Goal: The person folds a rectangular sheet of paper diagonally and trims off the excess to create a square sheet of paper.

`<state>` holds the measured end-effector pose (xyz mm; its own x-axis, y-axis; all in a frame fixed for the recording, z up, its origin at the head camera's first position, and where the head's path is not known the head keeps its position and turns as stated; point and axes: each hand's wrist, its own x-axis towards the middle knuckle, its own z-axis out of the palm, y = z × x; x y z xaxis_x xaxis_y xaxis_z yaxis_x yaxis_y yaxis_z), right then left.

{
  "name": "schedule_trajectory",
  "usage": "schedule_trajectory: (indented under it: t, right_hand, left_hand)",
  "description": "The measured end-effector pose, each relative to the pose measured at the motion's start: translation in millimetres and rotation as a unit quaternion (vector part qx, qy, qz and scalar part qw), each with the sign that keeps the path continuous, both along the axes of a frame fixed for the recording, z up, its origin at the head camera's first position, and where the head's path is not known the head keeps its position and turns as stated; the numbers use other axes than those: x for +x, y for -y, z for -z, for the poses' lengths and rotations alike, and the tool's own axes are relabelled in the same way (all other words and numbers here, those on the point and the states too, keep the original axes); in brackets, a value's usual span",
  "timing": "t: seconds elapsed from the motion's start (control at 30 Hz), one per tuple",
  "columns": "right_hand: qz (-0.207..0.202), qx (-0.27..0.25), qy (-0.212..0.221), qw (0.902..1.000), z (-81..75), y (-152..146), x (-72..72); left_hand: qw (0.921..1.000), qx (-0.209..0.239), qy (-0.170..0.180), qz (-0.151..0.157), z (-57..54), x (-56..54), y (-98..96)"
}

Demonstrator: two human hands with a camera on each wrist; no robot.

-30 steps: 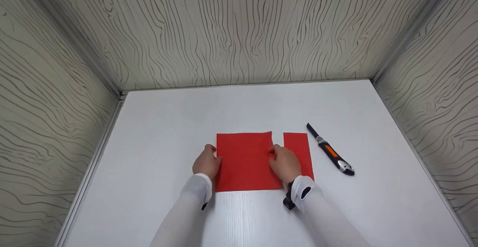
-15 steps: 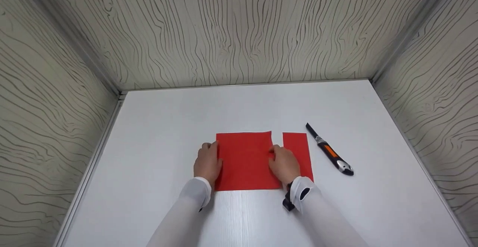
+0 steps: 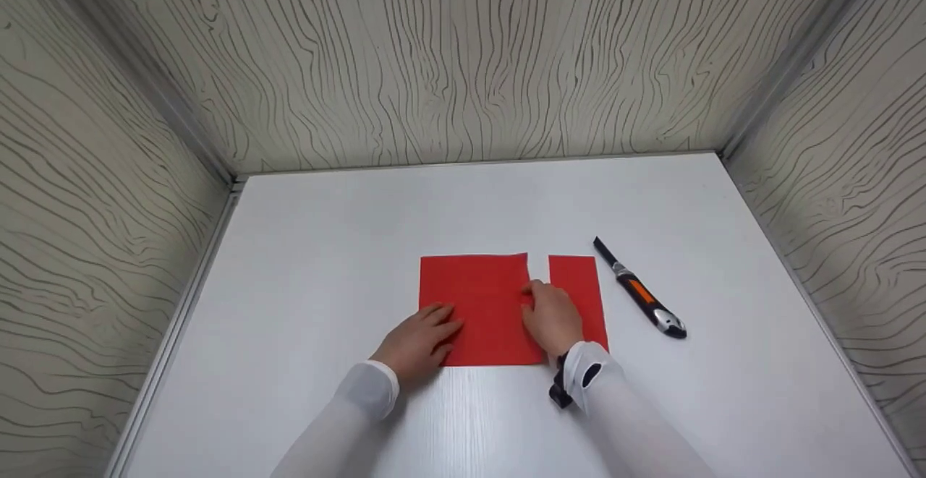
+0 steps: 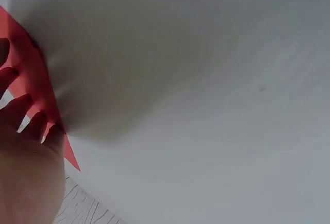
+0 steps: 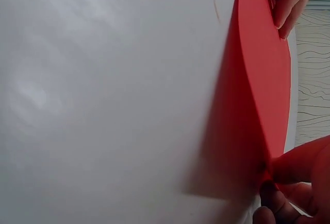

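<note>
In the head view, a red sheet of paper (image 3: 477,290) lies on the white table in front of me. My left hand (image 3: 416,340) rests on its lower left part with fingers spread over the surface. At the sheet's right edge, my right hand (image 3: 553,319) pinches the paper between thumb and fingers, as the right wrist view shows; there the edge of the red sheet (image 5: 263,69) bows up off the table. A narrower red strip (image 3: 577,283) lies to the right, partly covered by the right hand and wrist.
A utility knife (image 3: 640,293) with a black and orange handle lies right of the strip, blade tip pointing away from me. Wood-grain panels (image 3: 463,66) enclose the white table (image 3: 325,232) at the back and both sides.
My left hand has left the sheet's left edge, where its thumb lay on top, and turned to rest with fingers spread on its lower left part. The right hand stays in place.
</note>
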<state>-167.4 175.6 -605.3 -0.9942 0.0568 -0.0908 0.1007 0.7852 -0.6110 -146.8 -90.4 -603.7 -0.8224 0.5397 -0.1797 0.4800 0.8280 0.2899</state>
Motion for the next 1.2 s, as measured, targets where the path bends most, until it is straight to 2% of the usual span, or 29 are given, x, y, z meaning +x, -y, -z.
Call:
schedule_trajectory:
  t: [0.2,0.33,0.43,0.53,0.67,0.77,0.97,1.1,1.2]
  right_hand:
    - [0.009,0.001,-0.006,0.9999,3.3,-1.2,-0.1]
    - [-0.001,0.043,-0.057,0.9975,6.1,-1.5,1.3]
    - [-0.037,0.093,-0.118,0.9879,7.0,3.7,6.4]
    - [-0.119,0.137,-0.153,0.9715,7.3,16.5,15.6]
    - [-0.248,0.163,-0.12,0.9473,7.8,38.2,28.6]
    - [-0.307,0.166,-0.081,0.9338,7.4,50.7,35.1]
    - [-0.33,0.168,-0.042,0.9282,8.6,57.5,38.5]
    - [-0.332,0.174,-0.035,0.9263,9.3,53.7,36.5]
    - [-0.328,0.178,-0.037,0.9272,8.3,49.9,34.8]
  left_hand:
    - [0.9999,-0.014,0.007,0.0,3.1,-2.0,0.0]
    - [0.9999,-0.016,0.004,0.0,3.7,-2.8,-1.1]
    - [0.9997,-0.023,-0.003,0.003,5.1,-2.5,-1.1]
    - [0.9992,-0.036,-0.016,0.003,8.7,-1.7,0.9]
    - [0.9983,-0.047,-0.032,0.016,12.8,-1.1,3.1]
    - [0.998,-0.043,-0.035,0.03,14.5,-1.0,4.2]
    - [0.9984,-0.035,-0.025,0.036,15.2,0.2,7.5]
    - [0.998,-0.05,-0.019,0.035,14.5,0.8,10.4]
    - [0.9968,-0.066,-0.029,0.037,15.6,1.8,14.0]
